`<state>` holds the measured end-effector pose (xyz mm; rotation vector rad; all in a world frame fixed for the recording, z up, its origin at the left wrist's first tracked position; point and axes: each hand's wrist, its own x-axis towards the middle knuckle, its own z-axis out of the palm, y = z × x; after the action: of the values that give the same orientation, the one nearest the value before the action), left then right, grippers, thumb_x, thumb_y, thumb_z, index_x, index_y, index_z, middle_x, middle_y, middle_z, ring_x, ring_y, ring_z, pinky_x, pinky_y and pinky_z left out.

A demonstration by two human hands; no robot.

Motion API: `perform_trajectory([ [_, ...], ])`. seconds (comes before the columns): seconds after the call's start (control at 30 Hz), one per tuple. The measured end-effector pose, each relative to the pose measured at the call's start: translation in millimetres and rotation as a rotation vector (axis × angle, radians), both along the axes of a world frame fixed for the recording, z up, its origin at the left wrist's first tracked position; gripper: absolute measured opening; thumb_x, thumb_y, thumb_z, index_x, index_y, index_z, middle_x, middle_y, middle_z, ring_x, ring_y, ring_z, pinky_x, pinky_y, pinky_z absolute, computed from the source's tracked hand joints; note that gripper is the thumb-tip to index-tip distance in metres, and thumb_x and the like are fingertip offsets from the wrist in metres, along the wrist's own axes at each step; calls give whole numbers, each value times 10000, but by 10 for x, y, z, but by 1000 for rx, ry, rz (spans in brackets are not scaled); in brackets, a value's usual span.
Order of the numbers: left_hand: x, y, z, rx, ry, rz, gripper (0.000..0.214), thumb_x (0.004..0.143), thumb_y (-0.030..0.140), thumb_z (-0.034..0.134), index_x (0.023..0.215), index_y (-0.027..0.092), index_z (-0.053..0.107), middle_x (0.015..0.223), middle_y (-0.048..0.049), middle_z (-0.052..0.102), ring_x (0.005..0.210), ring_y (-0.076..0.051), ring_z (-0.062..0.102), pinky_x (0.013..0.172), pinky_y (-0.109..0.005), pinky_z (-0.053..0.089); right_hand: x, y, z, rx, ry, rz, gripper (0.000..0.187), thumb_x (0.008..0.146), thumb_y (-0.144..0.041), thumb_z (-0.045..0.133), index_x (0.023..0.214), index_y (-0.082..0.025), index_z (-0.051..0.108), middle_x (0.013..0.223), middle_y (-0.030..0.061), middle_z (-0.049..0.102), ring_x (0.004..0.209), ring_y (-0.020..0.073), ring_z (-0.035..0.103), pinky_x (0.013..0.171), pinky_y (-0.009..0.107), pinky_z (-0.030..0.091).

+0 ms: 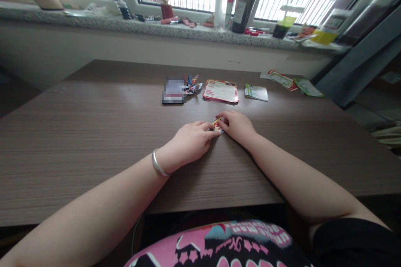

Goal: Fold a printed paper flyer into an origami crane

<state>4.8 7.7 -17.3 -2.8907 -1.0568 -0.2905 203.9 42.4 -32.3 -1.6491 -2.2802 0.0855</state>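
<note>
Both hands meet at the middle of a brown wooden table (94,133). A small folded piece of printed paper (217,124), red, yellow and white, lies on the table between them. My left hand (188,144), with a silver bangle on the wrist, has its fingers curled and its fingertips pinching the paper's left side. My right hand (236,126) presses down on the paper's right side with bent fingers. Most of the paper is hidden under the fingers.
Farther back lie a folded paper figure (192,85), a stack of printed leaflets (221,91), a green card (256,92) and more leaflets (291,82) at the right. The windowsill (188,29) holds bottles, a dark jug (244,6) and small items.
</note>
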Motion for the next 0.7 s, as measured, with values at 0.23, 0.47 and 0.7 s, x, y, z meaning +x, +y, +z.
perform_trajectory([
  [0.23, 3, -7, 16, -20, 21, -3, 391, 908, 189, 452, 1246, 270, 632, 1257, -69, 628, 1134, -238, 594, 980, -393, 492, -20, -197, 119, 75, -200, 111, 313, 958, -381, 475, 996, -264, 763, 1091, 54, 710, 1010, 227, 583, 834, 317, 471],
  [0.47, -15, 21, 5, -78, 31, 48, 388, 898, 233, 463, 1239, 294, 639, 1377, -53, 563, 1304, -291, 472, 1099, -503, 361, -16, -170, 31, 97, -192, 153, 359, 978, -346, 414, 1118, -236, 725, 1227, 22, 693, 1057, 216, 618, 922, 342, 475],
  [0.7, -27, 61, 53, -170, 34, 28, 441, 854, 192, 492, 1257, 313, 625, 1365, -50, 564, 1236, -247, 532, 1082, -451, 372, -15, -73, 29, 77, -186, 139, 345, 952, -306, 441, 1155, -224, 709, 1285, 8, 660, 1099, 234, 609, 967, 377, 465],
])
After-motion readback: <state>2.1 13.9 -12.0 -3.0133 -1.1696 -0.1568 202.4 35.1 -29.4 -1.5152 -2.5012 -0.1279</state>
